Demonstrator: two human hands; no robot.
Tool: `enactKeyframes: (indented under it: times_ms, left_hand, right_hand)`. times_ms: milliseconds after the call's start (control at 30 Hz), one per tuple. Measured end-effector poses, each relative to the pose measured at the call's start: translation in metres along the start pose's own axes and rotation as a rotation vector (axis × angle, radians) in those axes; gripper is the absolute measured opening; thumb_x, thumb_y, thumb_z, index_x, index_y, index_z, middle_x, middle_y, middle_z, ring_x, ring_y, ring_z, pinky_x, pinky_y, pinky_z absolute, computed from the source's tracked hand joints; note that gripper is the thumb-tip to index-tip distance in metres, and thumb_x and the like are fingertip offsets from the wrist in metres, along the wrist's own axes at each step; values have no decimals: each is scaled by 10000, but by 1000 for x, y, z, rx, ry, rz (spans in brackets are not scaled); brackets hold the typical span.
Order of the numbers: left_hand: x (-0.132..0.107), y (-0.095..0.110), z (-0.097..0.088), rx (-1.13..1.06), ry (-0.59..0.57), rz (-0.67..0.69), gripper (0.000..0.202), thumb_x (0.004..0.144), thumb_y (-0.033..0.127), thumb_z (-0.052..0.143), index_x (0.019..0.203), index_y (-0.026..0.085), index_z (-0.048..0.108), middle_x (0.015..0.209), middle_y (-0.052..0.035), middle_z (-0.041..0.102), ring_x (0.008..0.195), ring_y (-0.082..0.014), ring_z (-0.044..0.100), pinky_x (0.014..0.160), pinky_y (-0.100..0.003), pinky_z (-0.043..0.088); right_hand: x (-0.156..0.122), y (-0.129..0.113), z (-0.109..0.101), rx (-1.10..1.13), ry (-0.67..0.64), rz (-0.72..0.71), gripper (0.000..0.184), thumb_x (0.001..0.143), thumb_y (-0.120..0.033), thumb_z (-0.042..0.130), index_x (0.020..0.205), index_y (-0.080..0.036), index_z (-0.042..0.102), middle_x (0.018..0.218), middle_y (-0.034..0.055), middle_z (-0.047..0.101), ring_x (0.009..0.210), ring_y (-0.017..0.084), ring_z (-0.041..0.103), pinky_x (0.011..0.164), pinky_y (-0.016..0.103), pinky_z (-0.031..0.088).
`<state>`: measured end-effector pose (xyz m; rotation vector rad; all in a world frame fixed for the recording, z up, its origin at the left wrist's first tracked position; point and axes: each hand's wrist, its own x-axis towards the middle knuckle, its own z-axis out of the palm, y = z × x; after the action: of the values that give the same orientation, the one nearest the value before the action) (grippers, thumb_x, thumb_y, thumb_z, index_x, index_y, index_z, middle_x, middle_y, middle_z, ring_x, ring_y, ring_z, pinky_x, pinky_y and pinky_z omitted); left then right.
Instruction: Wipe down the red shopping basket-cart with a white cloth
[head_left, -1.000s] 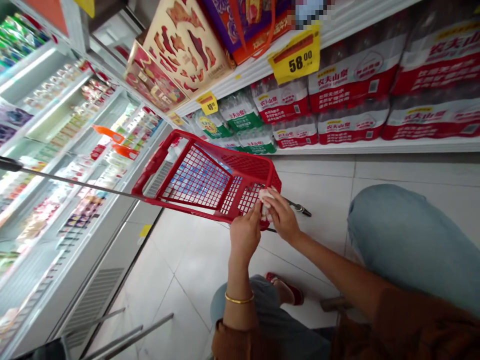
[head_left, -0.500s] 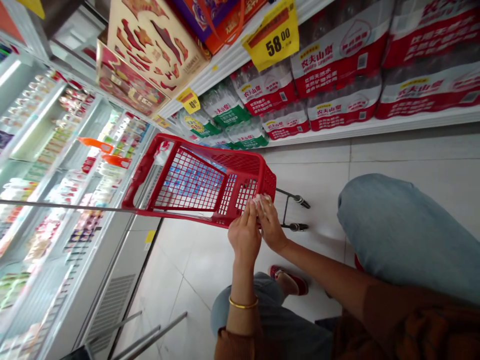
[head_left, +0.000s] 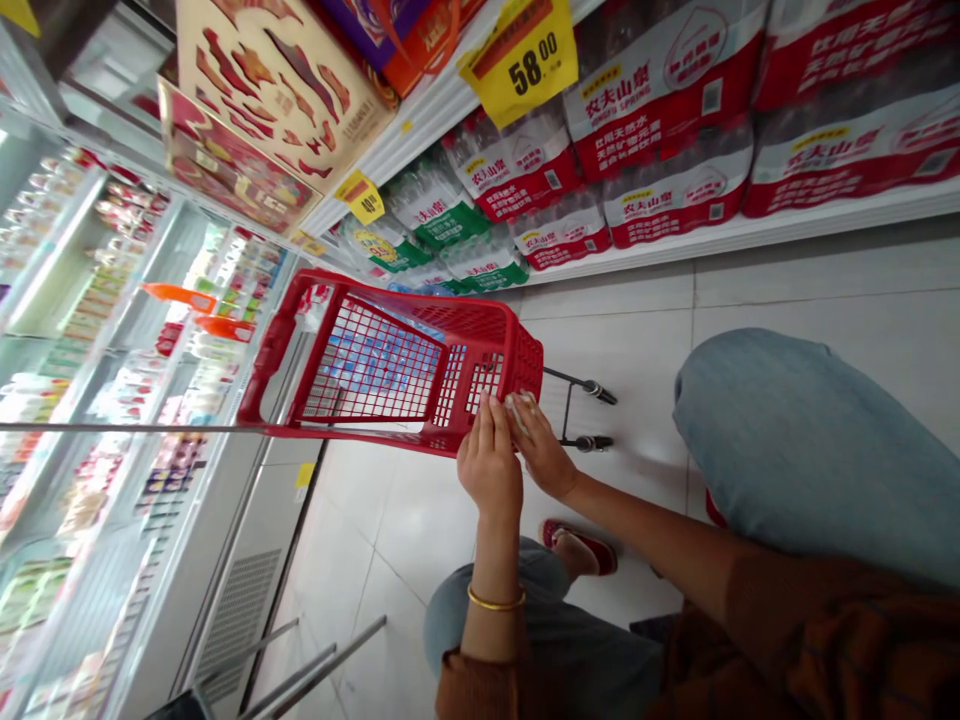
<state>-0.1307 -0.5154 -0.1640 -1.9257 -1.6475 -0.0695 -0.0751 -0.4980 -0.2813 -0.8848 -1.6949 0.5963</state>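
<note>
A red plastic shopping cart (head_left: pixel 375 420) stands tilted across the middle of the head view, its handle to the left and wheels to the right. My left hand (head_left: pixel 489 465), with a gold bangle at the wrist, is over the cart's near end with its fingers stretched out. Beside it, my right hand (head_left: pixel 546 455) has its fingers bent over something small and pale, too unclear to name. Both hands overlap the cart's rim in view; whether they touch it I cannot tell. Blue-tinted packs (head_left: pixel 375 355) show through the cart's grid.
Shrink-wrapped packs of bottled water (head_left: pixel 667 90) line the lower shelf, under yellow price tags (head_left: pixel 525 65). Gift boxes (head_left: pixel 262 90) sit above. A lit refrigerated display (head_left: pixel 112 380) runs along the left. My bent knee (head_left: pixel 795 440) is at right, over pale floor tiles.
My fingertips, close together before, are now slightly apart, with the left fingers straighter. The view has shifted a little, moving shelf and cart slightly left.
</note>
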Motion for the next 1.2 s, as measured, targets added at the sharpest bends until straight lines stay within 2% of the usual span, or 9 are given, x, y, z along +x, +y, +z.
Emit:
enactKeyframes:
  times_ms: [267, 467, 600, 800, 967, 1067, 1200]
  left_hand:
    - [-3, -2, 4, 3, -3, 31, 536, 982, 177, 374, 1504, 213, 255, 1397, -109, 533, 1100, -227, 643, 824, -340, 535]
    - [-7, -2, 8, -114, -82, -74, 504, 987, 176, 345, 1485, 237, 313, 1423, -118, 506, 1233, -256, 566, 941, -400, 512]
    - [-9, 0, 10, -112, -36, -82, 510, 981, 149, 345, 1484, 230, 319, 1416, -115, 516, 1287, -251, 517, 1002, -410, 480]
    - [-11, 3, 13, -63, 37, -91, 469, 980, 137, 346, 1440, 200, 410, 1383, -130, 547, 1238, -244, 563, 1018, -396, 459]
    - [-11, 7, 14, -68, 61, -104, 439, 989, 183, 357, 1420, 192, 442, 1363, -142, 565, 1202, -234, 590, 992, -376, 459]
    - [-10, 10, 13, -60, 76, -129, 431, 988, 231, 398, 1415, 203, 452, 1341, -131, 589, 1120, -229, 630, 940, -364, 466]
    - [-8, 14, 11, -57, 89, -148, 423, 985, 243, 397, 1399, 205, 477, 1305, -111, 624, 994, -216, 655, 862, -349, 461]
  right_hand:
    - [-15, 10, 6, 7, 5, -37, 699, 974, -83, 320, 1527, -276, -62, 1608, 81, 154, 1481, 245, 89, 1180, 546, 290]
    - [-22, 17, 5, 8, -12, -72, 687, 975, -73, 313, 1530, -253, -50, 1612, 110, 116, 1479, 272, 34, 1161, 570, 306]
    - [-32, 26, 10, 23, -30, -82, 686, 975, -54, 306, 1529, -252, -46, 1613, 111, 111, 1480, 266, 38, 1167, 573, 286]
    - [-40, 34, 12, 99, 31, -40, 654, 986, -76, 323, 1531, -275, 22, 1604, 81, 180, 1481, 208, 97, 1186, 497, 282]
    - [-12, 7, -5, 114, 148, -12, 636, 980, -76, 327, 1535, -229, 59, 1596, 100, 207, 1480, 189, 150, 1193, 446, 307]
    - [13, -9, -14, 129, 171, -58, 617, 994, -133, 348, 1535, -248, 76, 1553, 89, 323, 1460, 198, 236, 1202, 497, 287]
    - [29, -12, -16, 86, 173, -112, 583, 1009, -185, 318, 1536, -196, 69, 1541, 121, 338, 1472, 227, 194, 1196, 563, 255]
